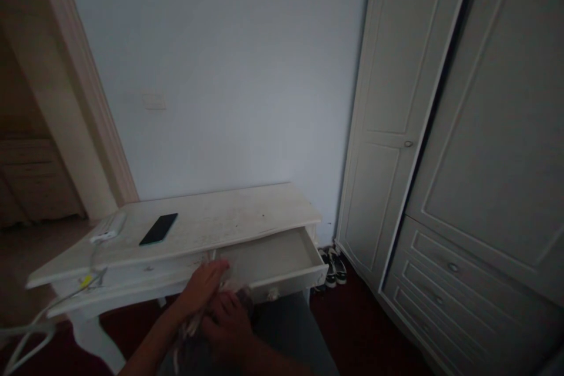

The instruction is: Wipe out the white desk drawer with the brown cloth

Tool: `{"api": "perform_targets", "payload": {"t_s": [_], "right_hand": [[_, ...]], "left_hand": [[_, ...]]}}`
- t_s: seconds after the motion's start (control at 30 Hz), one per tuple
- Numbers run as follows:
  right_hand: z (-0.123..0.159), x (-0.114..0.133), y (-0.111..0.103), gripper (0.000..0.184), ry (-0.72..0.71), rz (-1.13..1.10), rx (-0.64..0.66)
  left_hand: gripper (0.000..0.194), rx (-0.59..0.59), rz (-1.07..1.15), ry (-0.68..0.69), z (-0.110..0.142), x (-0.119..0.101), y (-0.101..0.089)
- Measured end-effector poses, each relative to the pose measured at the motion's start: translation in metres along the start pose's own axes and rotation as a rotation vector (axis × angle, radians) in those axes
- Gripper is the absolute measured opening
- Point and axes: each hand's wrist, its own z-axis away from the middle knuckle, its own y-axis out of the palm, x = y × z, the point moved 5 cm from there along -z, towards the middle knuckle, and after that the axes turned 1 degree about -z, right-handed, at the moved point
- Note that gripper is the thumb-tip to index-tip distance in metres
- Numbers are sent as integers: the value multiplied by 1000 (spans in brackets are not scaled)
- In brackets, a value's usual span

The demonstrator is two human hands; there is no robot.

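My left hand [201,288] and my right hand [229,320] are close together just in front of a white desk [229,217], at the front edge of its pulled-out drawer [282,261]. Both hands are closed around a bundle of whitish cord or cable [190,326] that hangs down between them. The light is dim and the exact item is hard to make out. The drawer looks bare inside where it shows.
A black phone [159,229] and a white power strip [109,228] lie on the desk's left part, with a cable trailing off its left end. A tall white wardrobe [462,188] stands at the right. Shoes [333,267] sit on the floor by the wall.
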Motion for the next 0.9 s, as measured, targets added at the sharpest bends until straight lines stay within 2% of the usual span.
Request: {"api": "perform_targets", "payload": {"t_s": [0.07, 0.1, 0.17, 0.23, 0.3, 0.37, 0.47, 0.53, 0.63, 0.7, 0.8, 0.9], "right_hand": [[27, -12, 2, 26, -49, 55, -15], [40, -20, 2, 22, -39, 79, -3], [63, -39, -3, 23, 26, 107, 23], [74, -52, -13, 29, 123, 88, 23], [67, -57, -22, 38, 255, 12, 3], [47, -54, -24, 46, 402, -92, -30], [16, -40, -7, 56, 518, -191, -102], [7, -29, 16, 61, 489, -195, -109], [10, -16, 49, 62, 373, -160, -37], [17, -14, 60, 61, 312, -142, 29], [29, -19, 55, 56, 238, -176, 122], [51, -28, 36, 43, 196, -343, 213]], "left_hand": [[49, 30, -188, 123, 2, -15, 14], [47, 36, -257, 153, 4, -20, 21], [47, 20, -306, 164, 6, -25, 29], [51, -4, -283, 162, 6, -24, 32], [50, -7, -238, 196, 5, -18, 33], [42, 26, -177, 261, 4, -11, 34], [34, 72, -86, 352, 4, -1, 33], [32, 97, -78, 393, 4, 1, 31], [30, 100, -154, 445, 6, -8, 27], [32, 81, -216, 437, 6, -16, 26], [32, 70, -273, 381, 6, -25, 26], [31, 64, -282, 345, 5, -29, 25]]}}
